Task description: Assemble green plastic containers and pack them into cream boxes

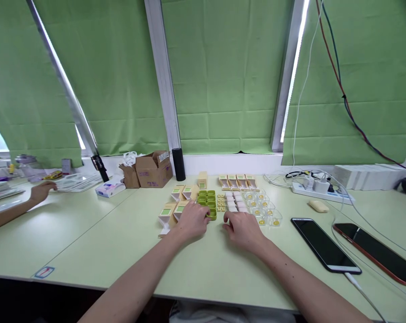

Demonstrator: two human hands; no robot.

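Observation:
My left hand (pixel 195 220) has its fingers curled against the nearest of several small green square containers (pixel 212 214), which stand in two columns. Its fingertips are partly hidden. To the right, my right hand (pixel 245 229) is loosely closed above the table, with nothing visible in its fingers. Just beyond it lie rows of pale pink-white blocks (pixel 238 197). Small yellowish square pieces (pixel 220 202) line up between the blocks and green containers. Clear cups with yellow centres (pixel 269 213) stand right of the blocks. Folded beige cartons with green labels (pixel 167 211) lie beside my left hand.
More folded cartons (pixel 238 181) stand at the back. Behind are a cardboard box (pixel 154 170) and a black cylinder (pixel 178 164). Two phones, one a black phone (pixel 324 244) with a cable, and a power strip (pixel 320 192) occupy the right. Another person's hand (pixel 41 192) is at far left.

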